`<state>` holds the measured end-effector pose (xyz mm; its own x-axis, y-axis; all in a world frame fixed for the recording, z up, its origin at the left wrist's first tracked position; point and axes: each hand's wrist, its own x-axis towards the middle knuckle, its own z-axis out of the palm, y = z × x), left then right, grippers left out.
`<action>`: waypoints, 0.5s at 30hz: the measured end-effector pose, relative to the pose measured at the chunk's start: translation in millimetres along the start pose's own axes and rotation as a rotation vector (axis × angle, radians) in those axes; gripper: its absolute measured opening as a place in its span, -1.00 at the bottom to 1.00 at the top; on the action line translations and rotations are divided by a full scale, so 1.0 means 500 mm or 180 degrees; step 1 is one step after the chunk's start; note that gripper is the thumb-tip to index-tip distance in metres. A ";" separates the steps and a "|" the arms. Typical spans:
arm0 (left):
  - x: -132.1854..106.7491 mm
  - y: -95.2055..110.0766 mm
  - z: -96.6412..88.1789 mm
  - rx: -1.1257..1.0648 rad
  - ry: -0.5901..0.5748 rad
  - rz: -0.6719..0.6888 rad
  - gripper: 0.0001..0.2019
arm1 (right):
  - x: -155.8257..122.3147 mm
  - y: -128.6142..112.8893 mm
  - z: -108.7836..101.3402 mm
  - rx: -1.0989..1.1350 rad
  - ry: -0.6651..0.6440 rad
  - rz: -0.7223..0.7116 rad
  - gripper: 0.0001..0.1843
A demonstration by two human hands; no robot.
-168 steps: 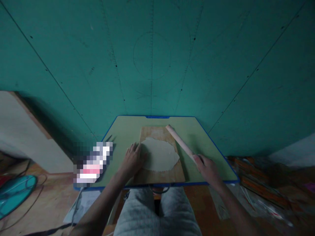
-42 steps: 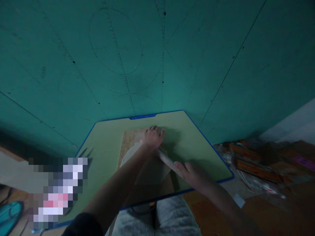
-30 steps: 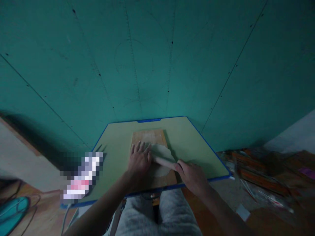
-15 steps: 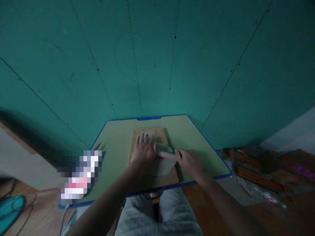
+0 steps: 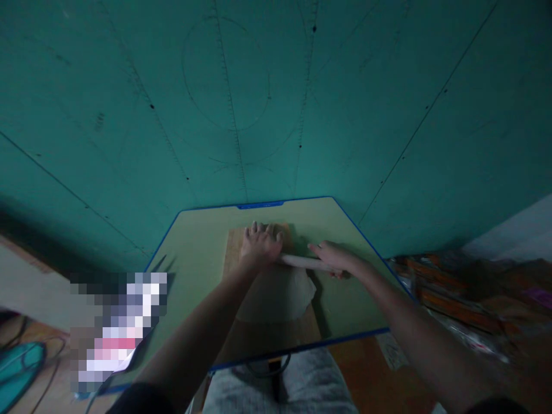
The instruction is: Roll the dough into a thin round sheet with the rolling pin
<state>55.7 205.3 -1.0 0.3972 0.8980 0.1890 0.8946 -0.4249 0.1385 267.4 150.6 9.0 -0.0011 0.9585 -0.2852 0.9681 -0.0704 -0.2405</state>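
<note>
A pale rolling pin (image 5: pixel 302 262) lies across a thin sheet of dough (image 5: pixel 276 294) on a wooden board (image 5: pixel 233 248). My left hand (image 5: pixel 262 244) rests over the pin's left end near the far side of the board, its fingers stretched out and spread. That end of the pin is hidden beneath it. At the other end, beyond the board's right edge, my right hand (image 5: pixel 334 257) is on the pin, with its thumb pointing left and fingertips curled below. The dough spreads toward me with an uneven right edge.
Under the board is a pale folding table (image 5: pixel 196 241) with a blue rim, against a green wall (image 5: pixel 276 115). A blurred-out device (image 5: pixel 125 330) with a cable is at the table's left. Plastic-wrapped packages (image 5: pixel 448 293) lie on the floor at right.
Both hands and the rolling pin have moved away from me over the dough, the right hand also outward. More of the dough's near part shows. The head view has shifted slightly.
</note>
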 end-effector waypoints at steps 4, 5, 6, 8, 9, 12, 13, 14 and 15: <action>-0.010 0.012 -0.009 0.0219 0.0113 -0.0164 -0.52 | -0.029 -0.016 -0.004 -0.0205 0.0516 0.0039 -0.63; -0.020 0.015 -0.012 0.0252 0.0177 -0.0188 -0.51 | -0.043 -0.023 -0.001 -0.0254 0.0641 0.0081 -0.61; -0.033 0.017 -0.016 0.0275 0.0233 -0.0192 -0.50 | -0.059 -0.031 0.004 -0.0301 0.0762 0.0144 -0.57; -0.063 0.021 -0.024 0.0290 0.0301 -0.0141 -0.50 | -0.094 -0.046 0.019 -0.0411 0.1019 0.0273 -0.51; -0.079 0.023 -0.029 0.0290 0.0308 -0.0094 -0.50 | -0.111 -0.052 0.028 -0.0472 0.1149 0.0296 -0.51; -0.129 0.028 -0.041 0.0356 0.0234 -0.0041 -0.49 | -0.157 -0.066 0.053 -0.0664 0.1458 0.0011 -0.55; -0.145 0.030 -0.044 0.0414 0.0207 -0.0075 -0.48 | -0.169 -0.069 0.060 -0.0725 0.1520 -0.0147 -0.57; -0.160 0.031 -0.045 0.0480 0.0206 -0.0143 -0.47 | -0.181 -0.072 0.066 -0.0789 0.1580 -0.0278 -0.58; -0.175 0.033 -0.046 0.0542 0.0245 -0.0221 -0.47 | -0.192 -0.075 0.071 -0.0852 0.1631 -0.0360 -0.60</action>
<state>31.1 117.1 6.9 0.3223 0.9104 0.2594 0.9436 -0.3308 -0.0115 222.0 51.3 12.3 -0.0512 0.9720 0.2294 0.9987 0.0483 0.0183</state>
